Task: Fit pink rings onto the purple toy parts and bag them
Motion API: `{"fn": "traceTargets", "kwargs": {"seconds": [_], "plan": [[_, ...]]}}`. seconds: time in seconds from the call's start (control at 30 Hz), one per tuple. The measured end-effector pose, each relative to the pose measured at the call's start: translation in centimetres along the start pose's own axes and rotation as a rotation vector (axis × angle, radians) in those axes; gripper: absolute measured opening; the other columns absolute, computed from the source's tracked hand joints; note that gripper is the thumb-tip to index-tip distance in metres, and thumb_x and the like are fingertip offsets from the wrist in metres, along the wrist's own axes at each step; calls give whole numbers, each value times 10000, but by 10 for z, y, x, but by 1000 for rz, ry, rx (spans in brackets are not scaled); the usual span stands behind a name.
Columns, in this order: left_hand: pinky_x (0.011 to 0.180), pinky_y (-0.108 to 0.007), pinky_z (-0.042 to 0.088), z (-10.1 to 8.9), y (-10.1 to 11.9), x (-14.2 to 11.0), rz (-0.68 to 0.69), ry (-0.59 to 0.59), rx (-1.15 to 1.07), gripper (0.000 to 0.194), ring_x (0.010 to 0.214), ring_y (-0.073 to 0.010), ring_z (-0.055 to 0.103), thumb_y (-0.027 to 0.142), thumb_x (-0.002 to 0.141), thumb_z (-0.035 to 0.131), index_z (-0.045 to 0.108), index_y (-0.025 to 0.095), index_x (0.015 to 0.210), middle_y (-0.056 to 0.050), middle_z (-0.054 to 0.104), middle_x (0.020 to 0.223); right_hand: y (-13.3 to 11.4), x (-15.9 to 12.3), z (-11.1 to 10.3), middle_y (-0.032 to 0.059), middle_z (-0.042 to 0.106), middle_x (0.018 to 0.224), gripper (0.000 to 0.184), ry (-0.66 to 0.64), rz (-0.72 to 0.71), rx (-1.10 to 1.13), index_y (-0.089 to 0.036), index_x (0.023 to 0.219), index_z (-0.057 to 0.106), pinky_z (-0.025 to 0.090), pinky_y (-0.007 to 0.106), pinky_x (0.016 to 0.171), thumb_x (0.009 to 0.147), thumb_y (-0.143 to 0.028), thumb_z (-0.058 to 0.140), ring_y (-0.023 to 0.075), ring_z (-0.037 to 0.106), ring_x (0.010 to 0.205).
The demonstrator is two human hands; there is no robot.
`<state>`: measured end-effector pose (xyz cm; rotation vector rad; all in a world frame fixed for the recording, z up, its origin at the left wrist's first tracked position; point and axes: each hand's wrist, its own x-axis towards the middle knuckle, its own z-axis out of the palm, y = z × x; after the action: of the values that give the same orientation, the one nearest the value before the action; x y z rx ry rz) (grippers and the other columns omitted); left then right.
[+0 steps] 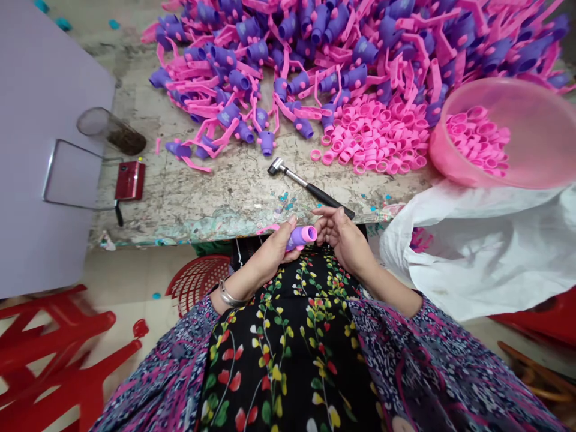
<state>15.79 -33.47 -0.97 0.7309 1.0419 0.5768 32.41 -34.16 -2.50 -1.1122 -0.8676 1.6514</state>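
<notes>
My left hand [281, 243] is closed around a purple plastic tube fitting [297, 238]. A pink ring sits on its open end, which faces right, and a pink arm sticks out behind my fingers. Close to that end is my right hand [344, 240], its fingers loosely curved and apart, with nothing visible in them. Both hands are above my lap at the table's front edge. A small hammer [310, 187] with a black handle lies on the table just beyond my right hand. Loose pink rings [375, 135] are heaped farther back.
Many purple fittings with pink arms [265, 54] cover the back of the worn table [198, 201]. At right are a pink bowl [526, 135] of rings and a white sack [477, 246]. At left stand a glass jar [112, 131] and a red device [130, 180].
</notes>
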Motion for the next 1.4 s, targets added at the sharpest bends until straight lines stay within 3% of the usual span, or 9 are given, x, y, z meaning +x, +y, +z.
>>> {"fn": "traceTargets", "kwargs": {"seconds": [0.17,0.37,0.53,0.73,0.87,1.1,1.27,1.4], "plan": [[398,-233,85,-1,0,1,15,-15,54,547,349,-51,178,672,905,372,421,202,630,70,299,398,-1,3,4,-8,621,723,484,17,48,63,-214,939,664,449,242,587,889,-668,505,114,562,632],[398,-220,103,0,-1,2,-7,17,50,541,359,-47,199,675,886,408,400,202,624,67,313,422,1,3,4,0,632,739,477,21,59,63,-216,927,669,443,251,587,886,-664,511,126,579,660],[487,-184,319,1,2,0,-18,94,84,485,504,-69,397,663,837,517,465,192,730,39,456,603,-9,6,7,-2,626,748,508,63,47,34,-220,945,690,454,263,635,867,-690,514,124,567,662],[585,-255,374,-2,15,0,226,13,505,482,568,-117,438,624,915,410,482,194,710,30,472,596,-31,14,34,11,655,857,496,145,-12,128,-236,923,719,471,280,764,883,-677,494,143,598,826],[641,-291,398,-1,22,-2,384,121,805,491,683,-165,532,614,940,366,556,190,782,-16,590,732,-33,17,49,19,684,840,521,142,5,239,-234,894,709,489,312,788,886,-694,465,163,626,836],[675,-336,450,9,25,-12,472,281,1150,710,758,-225,635,610,980,101,657,172,933,-88,690,833,-30,15,48,42,738,872,569,-5,73,299,-216,948,700,504,332,848,867,-727,462,179,682,867],[797,-347,488,13,26,-12,489,307,1269,662,993,-264,659,539,1003,132,666,149,1040,-163,682,1148,-21,15,47,49,733,847,574,-26,78,268,-211,920,701,520,322,800,900,-705,410,173,686,810],[759,-308,482,15,24,-12,405,309,1308,609,992,-255,663,526,1002,168,650,163,1085,-151,663,1215,-12,16,47,38,713,832,533,15,65,256,-222,974,671,524,324,768,916,-678,402,172,673,783]]}}
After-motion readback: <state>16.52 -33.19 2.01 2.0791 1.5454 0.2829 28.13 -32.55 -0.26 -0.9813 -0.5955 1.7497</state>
